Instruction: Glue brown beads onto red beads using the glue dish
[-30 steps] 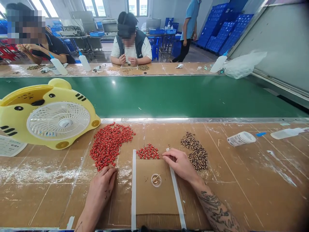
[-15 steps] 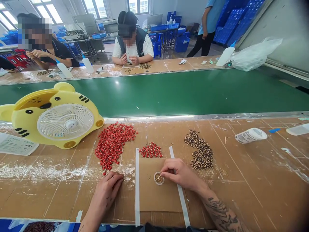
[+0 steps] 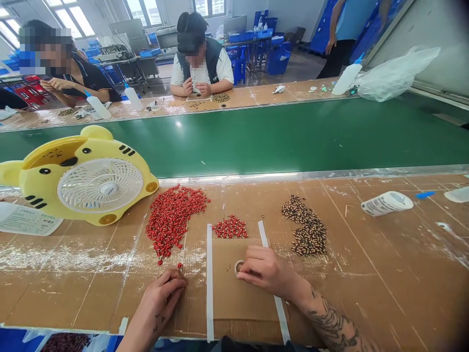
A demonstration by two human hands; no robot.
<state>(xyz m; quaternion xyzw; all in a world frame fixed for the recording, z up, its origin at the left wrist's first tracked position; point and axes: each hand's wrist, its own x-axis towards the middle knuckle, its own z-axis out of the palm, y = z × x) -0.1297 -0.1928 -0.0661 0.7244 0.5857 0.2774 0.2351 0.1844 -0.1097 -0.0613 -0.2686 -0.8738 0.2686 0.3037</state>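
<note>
- Head view: we look down at our left hand (image 3: pixel 159 300), low and left of centre, its thumb and fingers drawn narrow at a small red bead (image 3: pixel 180 266); we cannot tell whether it is pinched.
- Our right hand (image 3: pixel 267 271), on a tattooed forearm (image 3: pixel 331 327), curls over a small clear cup (image 3: pixel 239 267) and hides most of it; we cannot tell if those fingers hold anything.
- That cup sits on a cardboard sheet (image 3: pixel 227 298) at lower centre, between two white strips (image 3: pixel 209 288) on the cardboard-covered tabletop (image 3: pixel 366 303).
- Just above the sheet lies a small patch of red beads (image 3: pixel 230 228), with a larger heap of red beads (image 3: pixel 176 220) to its left and a heap of brown speckled beads (image 3: pixel 306 227) to its right.
- At centre left stands a yellow tiger-shaped fan (image 3: pixel 99 190), beside a printed sheet (image 3: pixel 25 218).
- At right lies a white labelled cylinder (image 3: pixel 386 203).
- Past a green conveyor belt (image 3: pixel 256 137), two co-workers (image 3: pixel 201 63) sit working with their hands together at upper left and upper centre.
</note>
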